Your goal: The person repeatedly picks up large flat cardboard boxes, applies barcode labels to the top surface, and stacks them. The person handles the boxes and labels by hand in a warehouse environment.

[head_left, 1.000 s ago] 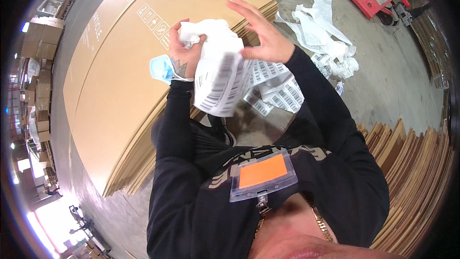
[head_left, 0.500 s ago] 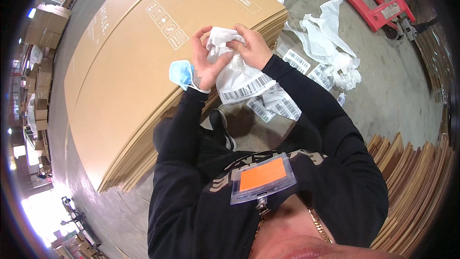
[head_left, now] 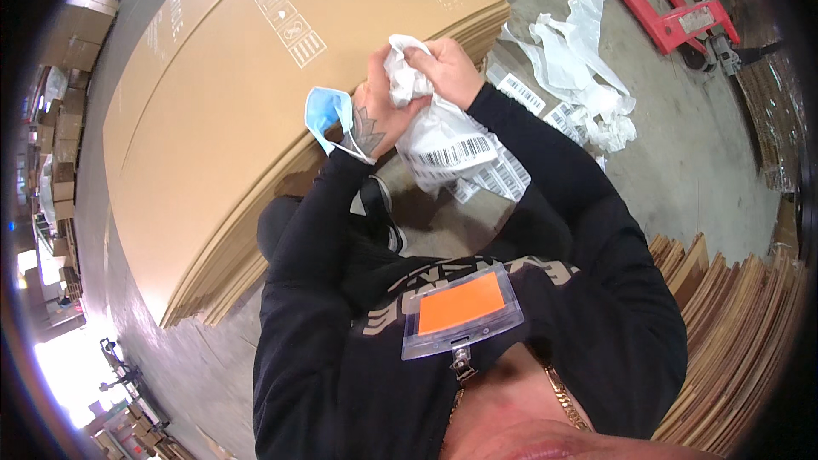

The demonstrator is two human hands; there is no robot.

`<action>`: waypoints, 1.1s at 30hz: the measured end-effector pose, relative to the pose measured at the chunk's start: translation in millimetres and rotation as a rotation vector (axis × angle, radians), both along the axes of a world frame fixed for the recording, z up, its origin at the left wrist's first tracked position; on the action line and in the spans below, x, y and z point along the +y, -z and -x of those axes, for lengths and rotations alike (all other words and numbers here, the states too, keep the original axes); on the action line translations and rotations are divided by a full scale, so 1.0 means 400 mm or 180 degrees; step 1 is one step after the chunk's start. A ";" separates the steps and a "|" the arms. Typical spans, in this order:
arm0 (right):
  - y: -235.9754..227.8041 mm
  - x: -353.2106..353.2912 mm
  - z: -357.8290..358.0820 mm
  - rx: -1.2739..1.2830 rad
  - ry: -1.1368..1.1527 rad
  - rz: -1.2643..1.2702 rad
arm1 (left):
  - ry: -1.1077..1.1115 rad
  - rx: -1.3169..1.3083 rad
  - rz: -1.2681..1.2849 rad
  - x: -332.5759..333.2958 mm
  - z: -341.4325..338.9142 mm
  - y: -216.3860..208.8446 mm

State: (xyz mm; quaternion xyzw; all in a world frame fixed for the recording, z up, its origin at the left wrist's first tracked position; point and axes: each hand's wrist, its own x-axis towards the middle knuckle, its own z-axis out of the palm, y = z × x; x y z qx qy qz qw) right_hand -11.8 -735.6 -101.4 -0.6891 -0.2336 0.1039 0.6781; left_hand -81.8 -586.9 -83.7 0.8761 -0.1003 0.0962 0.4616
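Both hands are working close together over the near right edge of a stack of flattened cardboard (head_left: 247, 94). The left hand (head_left: 385, 115) is gripping a white label paper (head_left: 409, 81) from its left side and from below, its fingers curling partly out of sight behind the crumpled wad. The right hand (head_left: 452, 72) is pressing in from the other side, fingers and thumb clamping on the same wad. Below the hands the paper is spreading and hanging loose, showing black barcodes (whether the barcoded pieces just under it are hanging too or lying on the floor, I cannot tell).

A blue face mask (head_left: 327, 112) is dangling at the left wrist by its white loop, overlapping the cardboard in this view. Beyond the right forearm, torn white sheets (head_left: 584, 55) are lying on the concrete floor (head_left: 707, 145), and a red pallet jack (head_left: 686, 24) is standing past them. At the lower right, more cardboard sheets (head_left: 733, 332) are standing on edge in a row. A badge holder (head_left: 461, 304) with an orange card is resting on the person's black top.
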 end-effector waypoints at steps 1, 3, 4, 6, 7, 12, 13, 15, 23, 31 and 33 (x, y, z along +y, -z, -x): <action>0.007 -0.009 -0.012 0.0234 -0.0258 -0.0197 | -0.0040 -0.0325 -0.0003 -0.010 0.000 -0.003; 0.020 -0.031 -0.028 0.0695 -0.0762 -0.0603 | -0.0114 -0.0978 0.0001 -0.033 0.000 -0.011; 0.017 -0.036 -0.036 0.1089 -0.1157 -0.0609 | -0.0292 -0.1596 -0.0446 -0.035 -0.008 -0.017; 0.018 -0.039 -0.030 0.0818 -0.1143 -0.0569 | 0.0030 -0.1327 -0.1010 -0.027 -0.002 -0.015; 0.022 -0.047 -0.026 0.0689 -0.1120 -0.0531 | 0.0198 -0.1191 -0.1272 -0.026 0.003 -0.013; 0.033 -0.101 0.002 0.0563 -0.0614 -0.0457 | 0.0137 -0.1232 -0.1149 -0.018 0.002 0.026; 0.043 -0.129 0.010 0.0256 -0.0399 -0.0528 | 0.0064 -0.1032 -0.0848 -0.028 -0.002 0.023; 0.085 -0.160 0.059 -0.0088 -0.0107 -0.0591 | -0.0087 -0.0542 -0.0257 -0.049 0.008 0.026; 0.124 -0.131 0.186 0.0697 0.0409 -0.0368 | 0.0196 0.1250 0.1884 -0.054 0.028 0.086; 0.296 -0.369 0.133 0.0747 0.1111 0.0286 | 0.0241 -0.0119 -0.1297 -0.152 -0.188 0.046; 0.300 -0.369 0.122 0.0899 0.0989 0.0500 | 0.0334 -0.0581 -0.2920 -0.177 -0.252 0.072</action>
